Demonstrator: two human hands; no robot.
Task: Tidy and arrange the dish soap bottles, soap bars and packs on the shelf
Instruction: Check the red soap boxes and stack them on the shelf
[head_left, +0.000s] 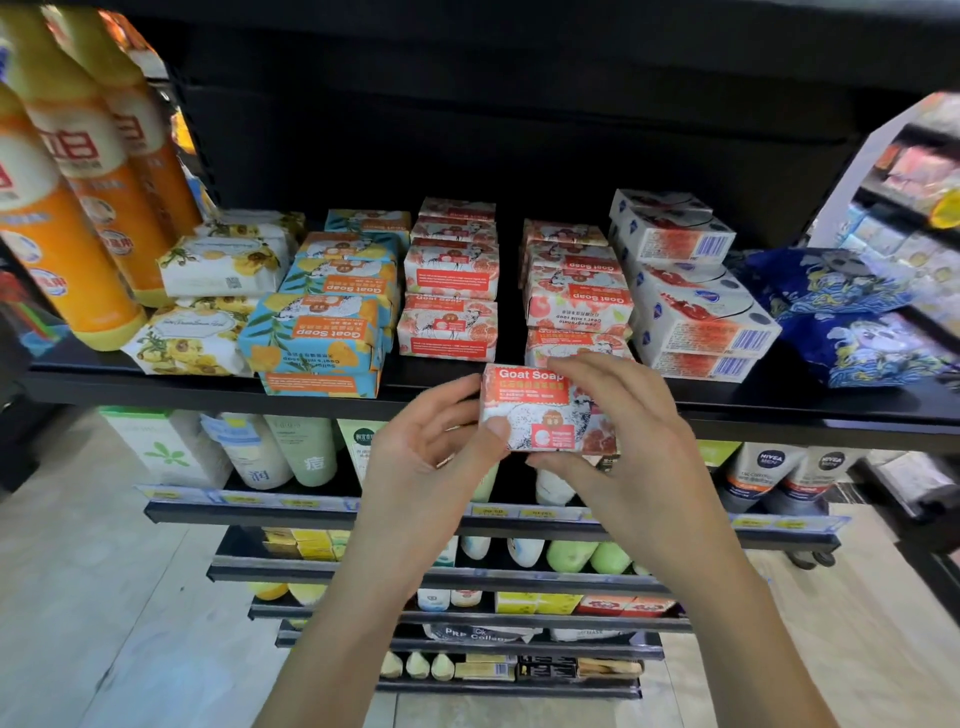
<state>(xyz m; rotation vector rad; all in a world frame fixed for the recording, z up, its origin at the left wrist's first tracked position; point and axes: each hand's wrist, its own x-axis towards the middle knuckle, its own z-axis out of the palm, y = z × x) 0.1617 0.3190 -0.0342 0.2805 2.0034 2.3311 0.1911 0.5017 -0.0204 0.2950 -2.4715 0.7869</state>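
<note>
**Grip.** Both hands grasped one red bar (540, 410). The left hand (431, 441) pinched its left edge, with the thumb on the front face. The right hand (634, 431) curled over the top right corner, with the thumb under the lower edge.

**Position.** The bar was upright, its "Goat Soap" label facing the camera and the right way up. It was just in front of the shelf (208, 387) edge and below the right red stack (576, 306). It appeared to rest on no other stock.

**Shelf state.** Two red stacks stood side by side with a dark gap between them. The left red stack (449, 312) showed side panels to the front. The right one showed its labels upside down, and its front bars sat skewed. A blue stack (322, 332) stood to the left and white boxes (696, 312) to the right. Bottles (67, 208) stood at the far left.

**Step in hand (judged).** The bar was probably being returned to a red stack. Doing this well called for the following:

1. Placing the bar with red stock only, not on the blue stack or the boxes.
2. Turning the bar in the open, before it went in, so that its label matched the bars beneath.
3. Squaring the skewed front bars first, so that the base was level.
4. Lowering the bar flat, edges flush, and loosening each hand only once it rested fully.

**Risk (judged).** A bar laid on a tilted stack near the front edge could slide off.
</note>
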